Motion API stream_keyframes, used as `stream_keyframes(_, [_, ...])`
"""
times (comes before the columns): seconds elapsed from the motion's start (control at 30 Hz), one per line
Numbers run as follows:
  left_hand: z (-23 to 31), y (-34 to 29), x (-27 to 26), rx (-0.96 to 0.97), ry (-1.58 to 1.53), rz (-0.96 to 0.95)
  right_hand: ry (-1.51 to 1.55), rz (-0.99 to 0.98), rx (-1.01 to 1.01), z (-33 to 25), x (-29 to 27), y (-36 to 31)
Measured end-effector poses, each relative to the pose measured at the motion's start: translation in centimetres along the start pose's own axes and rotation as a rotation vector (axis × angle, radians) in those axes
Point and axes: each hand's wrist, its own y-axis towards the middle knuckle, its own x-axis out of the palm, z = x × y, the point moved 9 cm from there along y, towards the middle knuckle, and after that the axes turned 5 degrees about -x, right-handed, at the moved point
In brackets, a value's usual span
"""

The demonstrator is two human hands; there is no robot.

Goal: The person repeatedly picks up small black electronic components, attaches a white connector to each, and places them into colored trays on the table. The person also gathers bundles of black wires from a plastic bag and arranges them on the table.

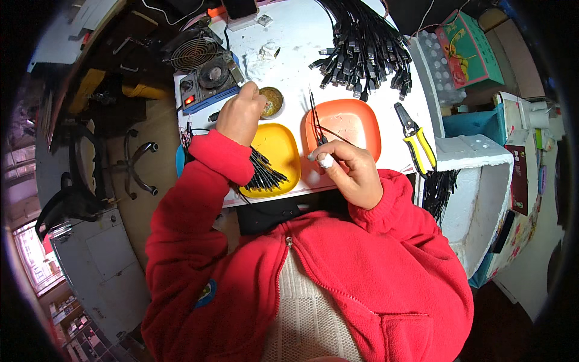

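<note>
My left hand [239, 117] is closed, fingers pointing down beside a round tin of yellowish-brown paste [272, 102]. What it pinches is mostly hidden; a dark end pokes out at its left side. My right hand [357, 174] is closed over the near edge of an orange tray [368, 120]. Between its fingertips are thin dark tweezers [315, 117], their points directed away from me. White wrapping covers one fingertip. A yellow tray [288, 142] sits below my left wrist, with a bundle of black cables [265, 175] lying across it, partly under my sleeve.
Left of the tin stands a blue-sided heating device [211, 96] with a lit red switch, with a fan [193, 55] behind. Black USB cables [362, 54] are heaped at the far right. Yellow-handled wire strippers [416, 139] lie near the right edge, beside a white foam box [473, 157].
</note>
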Motion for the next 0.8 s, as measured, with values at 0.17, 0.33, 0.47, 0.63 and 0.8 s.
stream_keyframes(0.17, [-0.5,0.2,1.5,-0.058,0.049,-0.097,-0.01,-0.03,0.013,0.5,0.3,0.1])
stream_keyframes(0.33, [0.0,0.4,2.0,-0.038,0.046,-0.127,-0.013,-0.013,-0.008,0.5,0.0,0.2])
stream_keyframes(0.47, [-0.1,0.6,2.5,-0.046,0.005,-0.14,0.002,-0.017,-0.005,0.4,-0.2,0.3])
stream_keyframes(0.63, [-0.3,0.7,1.3,-0.054,-0.087,-0.07,-0.006,-0.095,0.098,1.0,0.1,-0.1])
stream_keyframes(0.8, [-0.3,0.2,-3.2,-0.038,-0.346,0.12,-0.02,-0.082,0.086,0.7,0.1,-0.2])
